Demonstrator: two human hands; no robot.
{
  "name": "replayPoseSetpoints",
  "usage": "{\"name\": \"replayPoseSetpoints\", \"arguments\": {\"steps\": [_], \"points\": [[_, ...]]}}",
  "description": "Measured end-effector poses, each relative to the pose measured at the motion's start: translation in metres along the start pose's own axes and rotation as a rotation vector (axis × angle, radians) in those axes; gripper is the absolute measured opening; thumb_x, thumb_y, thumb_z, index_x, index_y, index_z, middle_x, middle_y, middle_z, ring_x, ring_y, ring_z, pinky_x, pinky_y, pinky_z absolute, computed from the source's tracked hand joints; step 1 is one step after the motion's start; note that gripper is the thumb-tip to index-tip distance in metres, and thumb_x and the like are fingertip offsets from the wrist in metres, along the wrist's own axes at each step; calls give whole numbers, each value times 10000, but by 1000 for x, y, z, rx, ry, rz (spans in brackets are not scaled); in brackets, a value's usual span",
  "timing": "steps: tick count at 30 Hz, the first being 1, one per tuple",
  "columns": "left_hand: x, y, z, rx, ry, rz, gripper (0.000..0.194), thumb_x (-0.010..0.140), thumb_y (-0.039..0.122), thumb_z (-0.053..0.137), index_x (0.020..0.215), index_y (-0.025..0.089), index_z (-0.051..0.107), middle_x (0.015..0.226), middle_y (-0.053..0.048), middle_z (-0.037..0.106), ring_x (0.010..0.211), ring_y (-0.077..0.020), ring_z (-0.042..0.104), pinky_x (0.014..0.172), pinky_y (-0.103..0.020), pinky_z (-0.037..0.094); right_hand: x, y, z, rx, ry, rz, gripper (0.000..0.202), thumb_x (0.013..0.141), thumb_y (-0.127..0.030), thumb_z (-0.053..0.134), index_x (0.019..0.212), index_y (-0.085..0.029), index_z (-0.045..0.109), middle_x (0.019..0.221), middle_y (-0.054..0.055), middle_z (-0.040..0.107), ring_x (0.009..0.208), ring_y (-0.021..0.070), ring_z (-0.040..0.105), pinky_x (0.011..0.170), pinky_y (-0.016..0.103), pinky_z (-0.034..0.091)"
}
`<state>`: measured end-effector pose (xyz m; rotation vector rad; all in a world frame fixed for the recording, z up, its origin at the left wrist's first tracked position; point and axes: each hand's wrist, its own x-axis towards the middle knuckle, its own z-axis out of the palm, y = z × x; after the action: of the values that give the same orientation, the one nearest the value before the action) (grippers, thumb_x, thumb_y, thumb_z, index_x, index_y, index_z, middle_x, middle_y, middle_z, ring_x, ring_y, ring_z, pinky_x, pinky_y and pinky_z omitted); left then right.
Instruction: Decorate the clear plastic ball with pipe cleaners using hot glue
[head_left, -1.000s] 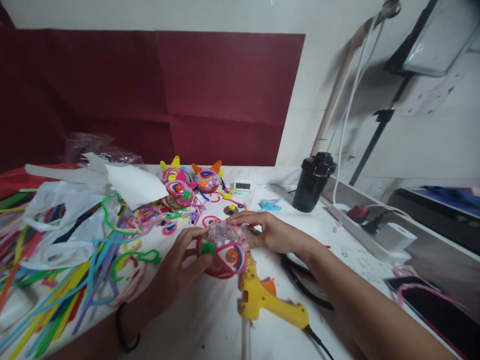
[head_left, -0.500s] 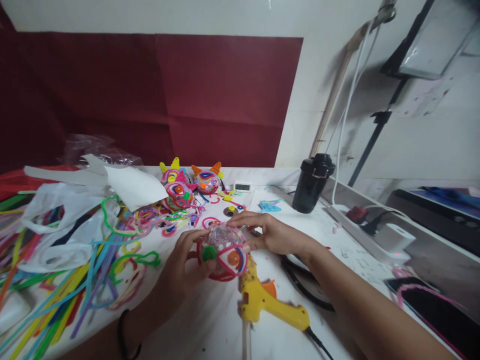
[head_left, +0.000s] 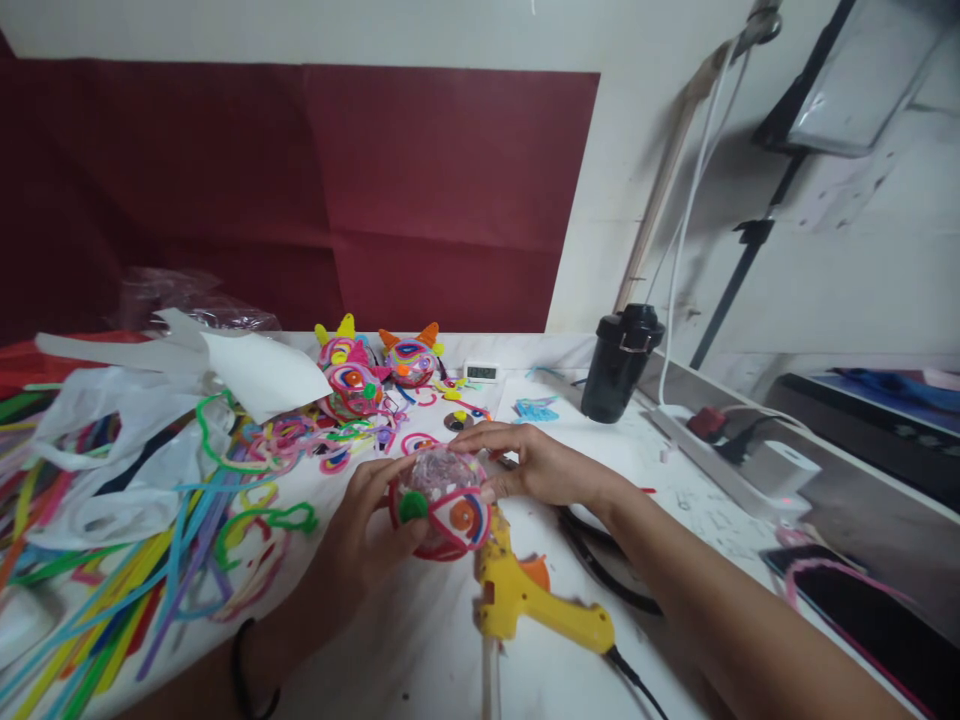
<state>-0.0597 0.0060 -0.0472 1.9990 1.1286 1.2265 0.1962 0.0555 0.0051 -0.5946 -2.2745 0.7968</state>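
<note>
Between my two hands is a clear round ball point(head_left: 439, 490) decorated with pipe cleaners. It bears a pink-edged eye shape with an orange centre and a green pompom. My left hand point(head_left: 371, 525) grips its left side, thumb at the front near the pompom. Fingers of my right hand point(head_left: 525, 465) curve over the top and right side, the thumb by the eye's right edge. Just right of and below the ball, a yellow hot glue gun point(head_left: 540, 605) lies on the table, a glue stick out of its back.
Coloured pipe cleaners point(head_left: 142, 580) and a white plastic bag point(head_left: 112, 440) cover the left. Finished decorated balls point(head_left: 411, 362) stand at the back, near a small digital clock point(head_left: 481, 372). A black bottle point(head_left: 621, 365), power strip point(head_left: 720, 465) and phone point(head_left: 847, 620) are at right.
The whole view shifts slightly left in the picture. Both hands keep their hold on the ball, which looks almost unmoved.
</note>
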Motion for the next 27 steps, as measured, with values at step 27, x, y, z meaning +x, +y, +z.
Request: {"name": "replayPoseSetpoints", "arguments": {"steps": [27], "points": [[-1, -11, 4, -6, 5, 16, 394, 898, 360, 611, 1279, 311, 522, 1292, -67, 498, 1228, -259, 509, 1047, -431, 456, 0, -2, 1, 0, -1, -9, 468, 799, -314, 779, 1239, -200, 665, 1224, 124, 653, 1127, 247, 607, 1003, 401, 443]]}}
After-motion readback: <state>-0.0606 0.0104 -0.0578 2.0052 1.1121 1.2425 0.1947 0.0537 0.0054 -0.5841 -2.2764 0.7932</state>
